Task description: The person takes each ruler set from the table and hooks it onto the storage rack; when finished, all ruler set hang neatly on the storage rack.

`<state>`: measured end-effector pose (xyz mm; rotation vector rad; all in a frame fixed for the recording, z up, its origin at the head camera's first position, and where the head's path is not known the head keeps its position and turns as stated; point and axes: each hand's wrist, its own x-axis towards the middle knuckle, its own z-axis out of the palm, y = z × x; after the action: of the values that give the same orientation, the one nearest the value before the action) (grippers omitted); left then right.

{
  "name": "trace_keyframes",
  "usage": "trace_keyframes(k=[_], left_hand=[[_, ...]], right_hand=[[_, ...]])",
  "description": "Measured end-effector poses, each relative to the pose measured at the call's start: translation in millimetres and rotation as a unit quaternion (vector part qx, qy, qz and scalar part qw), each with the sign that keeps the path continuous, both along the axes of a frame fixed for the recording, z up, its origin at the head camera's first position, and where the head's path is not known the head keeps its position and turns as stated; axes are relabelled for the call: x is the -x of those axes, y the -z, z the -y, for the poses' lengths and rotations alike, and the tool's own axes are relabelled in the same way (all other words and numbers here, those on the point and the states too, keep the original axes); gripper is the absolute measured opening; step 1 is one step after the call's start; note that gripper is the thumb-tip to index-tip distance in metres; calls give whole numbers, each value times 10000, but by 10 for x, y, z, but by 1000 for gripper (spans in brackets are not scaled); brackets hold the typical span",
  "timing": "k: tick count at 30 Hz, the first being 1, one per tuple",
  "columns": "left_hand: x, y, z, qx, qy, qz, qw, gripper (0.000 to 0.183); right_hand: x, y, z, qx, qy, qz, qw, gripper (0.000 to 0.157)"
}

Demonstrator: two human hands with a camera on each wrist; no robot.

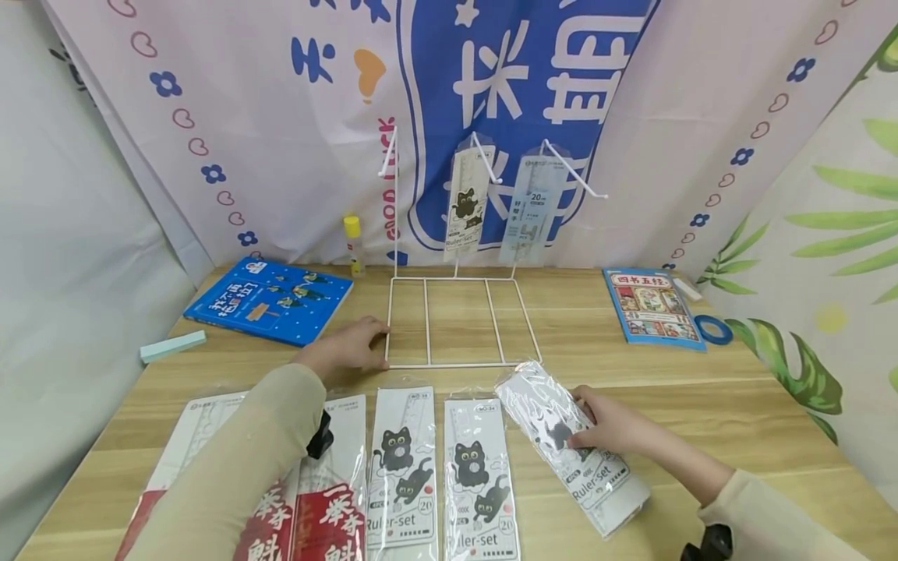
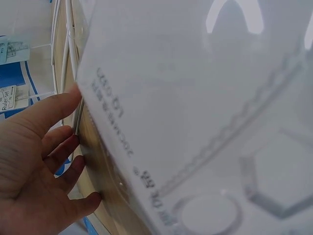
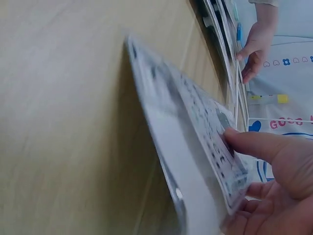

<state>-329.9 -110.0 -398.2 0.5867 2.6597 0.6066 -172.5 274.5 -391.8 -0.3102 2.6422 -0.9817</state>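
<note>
Right hand (image 1: 610,421) pinching a white, black-cat-printed ruler-set packet in clear plastic (image 1: 536,409); left hand (image 1: 351,344) at a white wire display rack (image 1: 463,365).
The held packet slants in front of the rack's right front corner, between the right thumb and fingers, over the pale wood-grain table (image 1: 575,335). The left fingers are loosely extended and touch the left side of the rack's base, gripping nothing that shows. Two matching flat cat-printed packets (image 1: 480,479) lie side by side left of the held one, with red-and-white packets (image 1: 330,467) farther left, partly behind the left sleeve. From the rack's hooks hang a cream cat-printed packet (image 1: 465,206) and a pale blue packet (image 1: 526,210).
</note>
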Motion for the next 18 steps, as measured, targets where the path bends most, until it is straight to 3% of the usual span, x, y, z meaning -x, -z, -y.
trace_keyframes(k=[5,10,15,18], left_hand=[[12,10,5,19,73,-68,9999,64],[18,25,9,15,76,-83,9999,64],[23,28,14,10,28,-62,10000,63],[28,29,15,24,25,-54,10000,64]], right_hand=[[43,-53,-28,159,52,40,9999,56],[108,-113,-81,634,-186,226,9976,54],[205,-250,-105,451,-122,-96,9989,56],[270,-391,-104,601,-1,-268,9978,57]])
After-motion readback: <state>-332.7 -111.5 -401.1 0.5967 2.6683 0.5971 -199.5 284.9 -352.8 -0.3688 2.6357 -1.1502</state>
